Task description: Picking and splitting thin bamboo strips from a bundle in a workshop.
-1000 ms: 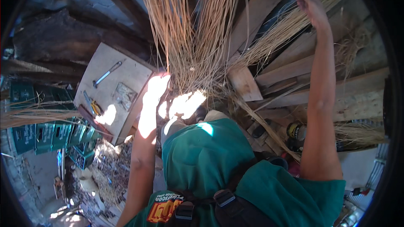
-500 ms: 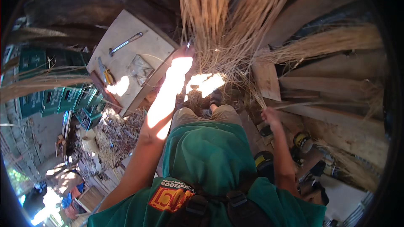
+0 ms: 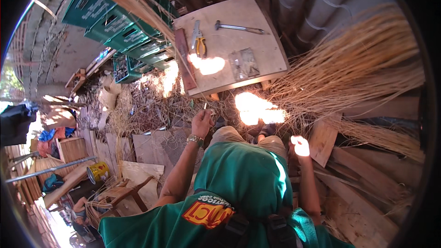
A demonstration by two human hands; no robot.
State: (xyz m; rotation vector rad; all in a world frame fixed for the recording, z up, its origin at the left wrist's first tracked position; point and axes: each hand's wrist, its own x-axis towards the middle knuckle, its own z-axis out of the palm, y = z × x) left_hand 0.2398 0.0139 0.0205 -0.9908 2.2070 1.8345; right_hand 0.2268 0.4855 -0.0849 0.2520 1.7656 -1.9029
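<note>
My left hand [image 3: 200, 123], with a watch at the wrist, is closed in front of my lap. A short pale tip sticks up from its fingers; the rest of that thing is hidden. My right hand [image 3: 301, 146] is at my right side, beside a wooden board [image 3: 325, 138]. Sunlight washes out its fingers, so its grip cannot be made out. Long tan fibre strands [image 3: 353, 59] fan out ahead to the right. Beyond my left hand stands a small pale table [image 3: 271, 32] bearing a hammer [image 3: 243, 28], yellow-handled snips [image 3: 198, 40] and a clear packet [image 3: 245, 63].
A reddish-brown wooden strip [image 3: 185, 59] lies along the table's left edge. Green crates [image 3: 112, 29] are stacked at far left. Loose fibre litter [image 3: 147, 96] and boards [image 3: 149, 149] cover the floor. A yellow can [image 3: 98, 172] lies further left, near wooden furniture [image 3: 131, 193].
The view has swung left. My left hand has drawn back from the strands toward my lap. My right hand, earlier pinching a few strands, now shows none clearly in it.
</note>
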